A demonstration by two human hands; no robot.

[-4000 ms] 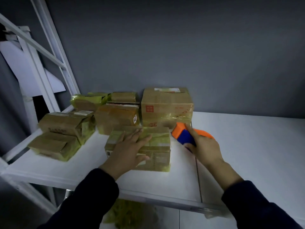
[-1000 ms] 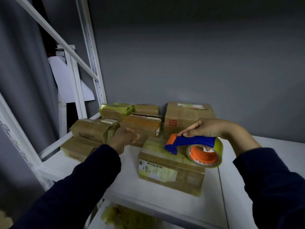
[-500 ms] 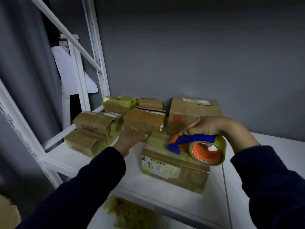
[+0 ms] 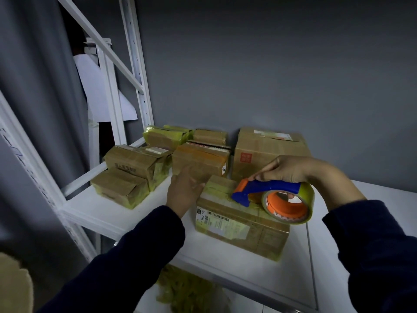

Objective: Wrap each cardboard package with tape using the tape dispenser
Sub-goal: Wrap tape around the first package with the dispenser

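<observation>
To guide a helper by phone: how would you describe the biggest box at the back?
Find the white shelf against the grey wall. In the back row of boxes, the big box stands at the right end, behind the tape dispenser. Only it has a red square stamp on its front.

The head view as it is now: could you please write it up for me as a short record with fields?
Package in work: front package, on the white shelf, label facing the camera
Tool: tape dispenser, its blue nose on the package's top
Right hand: grips the dispenser's handle from above
Left hand: open, at the package's left end; contact unclear
Behind: other packages, some stacked
</observation>
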